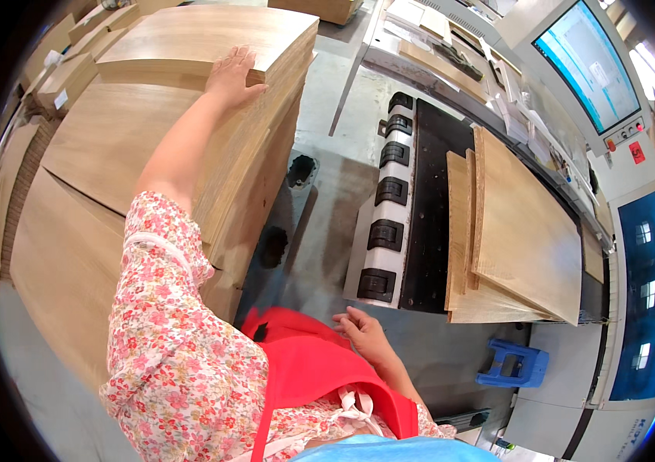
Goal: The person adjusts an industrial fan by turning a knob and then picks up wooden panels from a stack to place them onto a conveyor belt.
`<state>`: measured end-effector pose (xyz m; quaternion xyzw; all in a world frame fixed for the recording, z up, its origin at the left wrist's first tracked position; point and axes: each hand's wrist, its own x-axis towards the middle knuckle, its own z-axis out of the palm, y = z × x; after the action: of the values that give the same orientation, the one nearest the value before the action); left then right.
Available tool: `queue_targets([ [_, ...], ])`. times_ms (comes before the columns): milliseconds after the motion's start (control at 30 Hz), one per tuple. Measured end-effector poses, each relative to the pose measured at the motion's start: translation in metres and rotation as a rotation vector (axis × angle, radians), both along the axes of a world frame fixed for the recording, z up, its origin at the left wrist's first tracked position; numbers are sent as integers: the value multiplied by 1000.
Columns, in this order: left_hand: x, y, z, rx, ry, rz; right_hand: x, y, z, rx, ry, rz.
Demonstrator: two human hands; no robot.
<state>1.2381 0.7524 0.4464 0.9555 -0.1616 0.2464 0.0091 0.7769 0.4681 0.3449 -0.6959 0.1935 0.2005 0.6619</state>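
Observation:
My left hand [232,78] lies flat with fingers spread on the top boards of a tall stack of wood-grain panels [165,37], close to the stack's right edge. Lower panels [123,127] of the same stack show beneath my outstretched arm. By my red apron [308,346] hovers my right hand [366,335], its fingers loosely bent and apart, holding nothing. To its upper right, several wood panels [527,231] lie in an uneven pile on the black bed of a machine [435,200].
Black rollers [391,190] line the machine's near side. A screen [591,65] and a control panel stand at the right. Below the bed sits a blue plastic stool [514,363]. More wood pieces [65,85] stand at the far left. Offcuts [450,65] cover the machine's far end.

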Motion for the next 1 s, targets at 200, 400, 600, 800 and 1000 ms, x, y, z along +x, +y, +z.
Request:
queue_targets([
  [200,11,7,5,-69,-29,-106,7,14,24,-14,0,8],
  [400,-63,14,-7,159,-237,-176,58,38,32,-7,-135,161],
  [600,-204,18,5,214,-273,-380,139,99,67,548,-106,-37],
  [800,-343,-19,2,134,-136,-449,102,124,66,906,-65,-185],
  [1000,-415,9,-3,-324,301,-424,49,77,48,857,-131,-201],
])
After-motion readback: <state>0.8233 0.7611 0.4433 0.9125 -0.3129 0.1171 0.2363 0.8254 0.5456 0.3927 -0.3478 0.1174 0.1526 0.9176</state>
